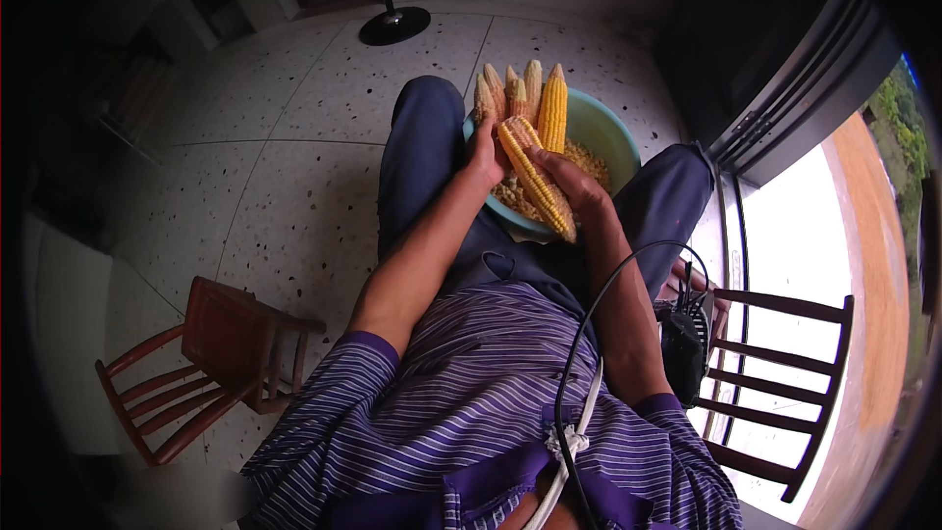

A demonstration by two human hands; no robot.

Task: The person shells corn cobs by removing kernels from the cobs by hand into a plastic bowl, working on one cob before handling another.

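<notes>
A partly shelled ear of yellow corn is held aslant in both hands over a green plastic basin. Its upper face shows bare cob, with rows of kernels still along the side. My left hand grips it from the left; some of those fingers are hidden behind it. My right hand holds it from the right, thumb on the upper face. Behind it a fuller yellow ear stands upright beside several mostly stripped cobs. Loose kernels lie in the basin, between my knees.
A wooden chair stands on the speckled floor at the left. Another slatted chair is at the right by the open doorway, with a black bag near it. A black cable hangs down my front. A round stand base is ahead.
</notes>
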